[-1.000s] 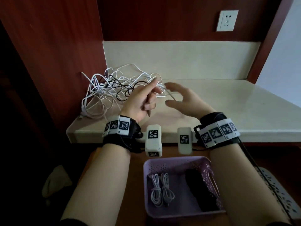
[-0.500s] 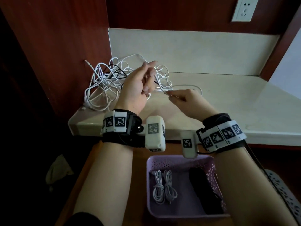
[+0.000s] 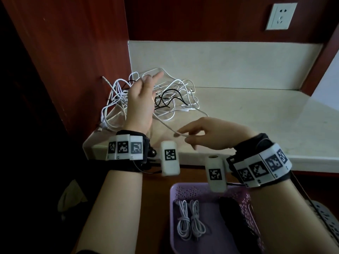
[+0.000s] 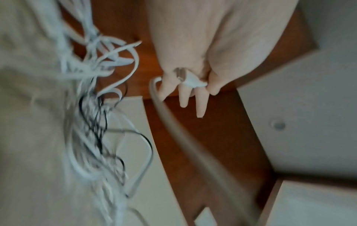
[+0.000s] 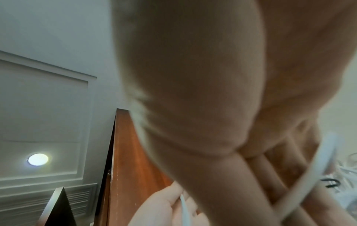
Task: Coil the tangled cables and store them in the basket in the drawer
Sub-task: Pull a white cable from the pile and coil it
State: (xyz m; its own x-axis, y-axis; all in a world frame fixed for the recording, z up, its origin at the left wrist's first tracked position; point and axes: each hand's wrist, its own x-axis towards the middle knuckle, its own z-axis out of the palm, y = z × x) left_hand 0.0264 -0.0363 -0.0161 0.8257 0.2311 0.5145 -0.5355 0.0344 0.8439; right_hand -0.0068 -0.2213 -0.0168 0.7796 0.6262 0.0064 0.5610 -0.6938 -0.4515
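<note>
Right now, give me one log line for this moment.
left hand: grips white cable plug | right hand: pinches same cable | tangle: on counter | basket: two white coils

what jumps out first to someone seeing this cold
The tangle of white and black cables heaped in the counter's back left corner. One white cable runs from the raised left hand to the right hand. Below, a purple basket holds two coiled white cables.
</note>
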